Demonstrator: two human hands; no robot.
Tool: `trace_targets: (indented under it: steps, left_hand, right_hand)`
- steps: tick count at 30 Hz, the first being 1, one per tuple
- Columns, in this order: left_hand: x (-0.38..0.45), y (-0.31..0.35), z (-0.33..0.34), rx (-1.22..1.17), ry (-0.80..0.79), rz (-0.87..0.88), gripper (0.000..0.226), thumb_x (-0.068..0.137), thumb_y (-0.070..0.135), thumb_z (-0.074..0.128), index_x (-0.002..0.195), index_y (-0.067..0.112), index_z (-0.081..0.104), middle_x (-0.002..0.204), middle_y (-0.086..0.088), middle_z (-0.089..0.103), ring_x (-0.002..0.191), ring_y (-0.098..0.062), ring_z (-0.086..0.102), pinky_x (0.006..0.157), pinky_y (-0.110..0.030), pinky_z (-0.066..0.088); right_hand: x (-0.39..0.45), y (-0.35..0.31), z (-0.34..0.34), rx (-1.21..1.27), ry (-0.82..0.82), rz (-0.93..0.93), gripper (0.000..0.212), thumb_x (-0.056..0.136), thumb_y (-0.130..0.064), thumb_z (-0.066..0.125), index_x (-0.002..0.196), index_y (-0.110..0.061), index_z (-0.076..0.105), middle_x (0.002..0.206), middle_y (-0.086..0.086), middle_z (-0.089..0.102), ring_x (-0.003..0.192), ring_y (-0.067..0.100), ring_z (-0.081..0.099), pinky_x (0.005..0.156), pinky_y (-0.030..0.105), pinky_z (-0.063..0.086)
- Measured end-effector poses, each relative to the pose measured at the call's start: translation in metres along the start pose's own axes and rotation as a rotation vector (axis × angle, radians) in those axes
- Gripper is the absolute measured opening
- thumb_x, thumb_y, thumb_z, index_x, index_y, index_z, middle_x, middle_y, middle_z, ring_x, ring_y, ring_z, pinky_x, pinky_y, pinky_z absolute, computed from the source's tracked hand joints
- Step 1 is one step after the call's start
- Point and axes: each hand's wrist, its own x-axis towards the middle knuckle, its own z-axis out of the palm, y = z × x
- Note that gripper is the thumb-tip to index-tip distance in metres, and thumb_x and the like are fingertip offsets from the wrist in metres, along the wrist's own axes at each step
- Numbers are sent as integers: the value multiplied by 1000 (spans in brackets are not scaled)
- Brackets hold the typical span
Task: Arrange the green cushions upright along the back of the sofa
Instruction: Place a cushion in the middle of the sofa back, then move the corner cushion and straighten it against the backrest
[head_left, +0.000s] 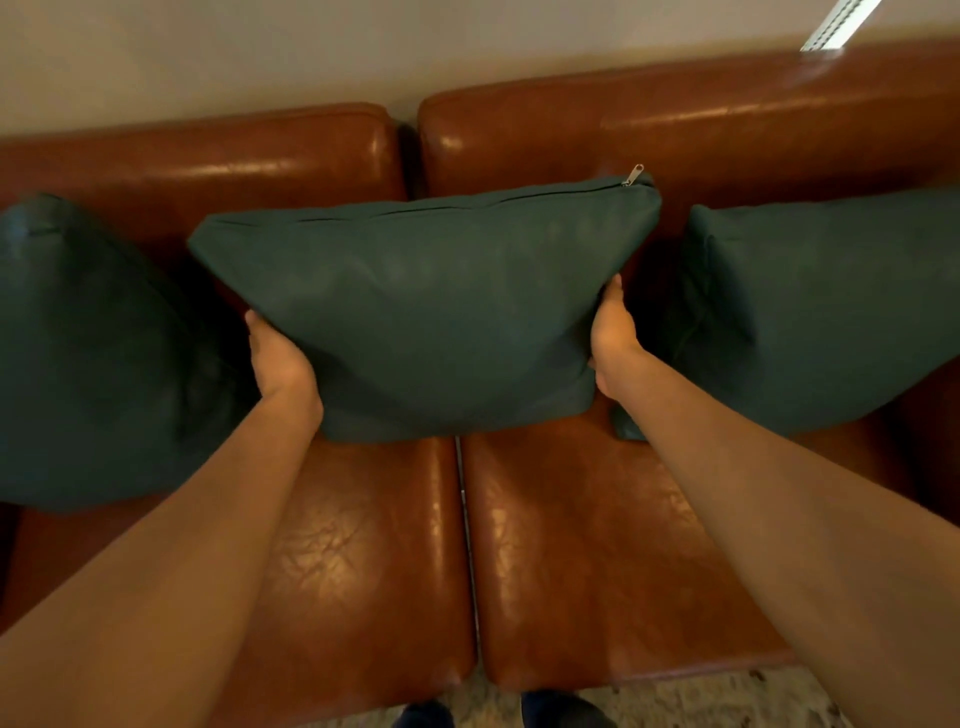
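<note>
A dark green cushion (431, 306) stands upright in the middle of the brown leather sofa (597, 545), its zipper edge on top and its back against the backrest. My left hand (278, 358) grips its lower left side and my right hand (613, 338) grips its lower right side. A second green cushion (98, 358) leans against the backrest at the left. A third green cushion (821, 306) leans against it at the right. Most fingers of both hands are hidden behind the middle cushion.
The sofa's backrest (727, 130) runs along a pale wall (260, 52). A seam (465, 545) splits the two seat pads. A white ribbed strip (841, 23) shows at the top right. Speckled floor (701, 701) and dark shoes (561, 712) lie below the seat front.
</note>
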Motion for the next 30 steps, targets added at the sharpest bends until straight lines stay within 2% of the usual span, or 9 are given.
trace_targets:
  steps: [3,8,10,12,13,15,17,24,30]
  left_hand:
    - [-6,-21,-8,37,4,-26,79,80,72,34,145,28,44,149,1,50,133,-24,49,113,-44,38]
    - [-94,-12,-5,227,-110,-59,45,100,37,42,135,11,51,141,-15,55,130,-33,52,109,-43,40]
    - [-131,-5,-7,310,-230,-81,26,100,34,45,115,18,58,113,-4,62,106,-22,60,87,-32,45]
    - [-166,6,-7,385,-313,-86,16,99,35,48,104,23,56,90,3,55,80,-12,53,68,-28,38]
    - [-183,9,-7,431,-362,-72,22,99,36,48,111,20,56,95,2,56,84,-13,54,72,-29,40]
    - [-213,14,-4,517,-452,11,43,98,39,48,134,16,51,126,-2,58,116,-18,55,96,-33,41]
    - [-243,17,1,579,-524,76,45,98,39,47,137,16,50,139,-2,53,130,-19,49,104,-34,36]
    - [-306,-7,16,611,-700,83,38,100,44,41,130,22,53,136,0,55,127,-18,50,96,-31,35]
    - [-338,-23,48,627,-705,91,45,100,45,39,135,20,50,135,-1,55,125,-19,51,97,-32,37]
  right_hand:
    - [-18,4,-8,-38,-17,11,64,97,-59,23,151,-24,30,154,1,39,139,26,39,115,47,31]
    - [-66,3,-29,-132,-107,-30,50,102,-42,36,144,-16,39,146,6,46,134,27,44,110,40,36]
    - [-89,5,-42,-193,-142,-72,50,101,-38,40,145,-14,38,142,4,48,135,25,44,111,37,35]
    - [-109,2,-58,-245,-139,-103,54,101,-38,40,149,-15,32,151,5,41,138,25,40,114,38,33]
    - [-121,0,-67,-259,-126,-109,54,101,-38,40,150,-15,31,154,5,38,139,26,38,113,37,33]
    - [-142,-2,-83,-277,-109,-133,54,101,-39,40,149,-16,32,154,5,38,139,26,38,110,35,33]
    - [-162,0,-99,-249,-114,-123,53,101,-41,40,148,-17,34,151,5,41,136,25,41,109,36,35]
    - [-194,25,-160,-151,-1,-58,44,99,-43,40,135,-17,46,138,6,51,127,23,48,108,42,38]
    - [-189,22,-213,-101,50,-47,44,100,-42,40,134,-15,47,135,8,53,126,24,49,107,41,38]
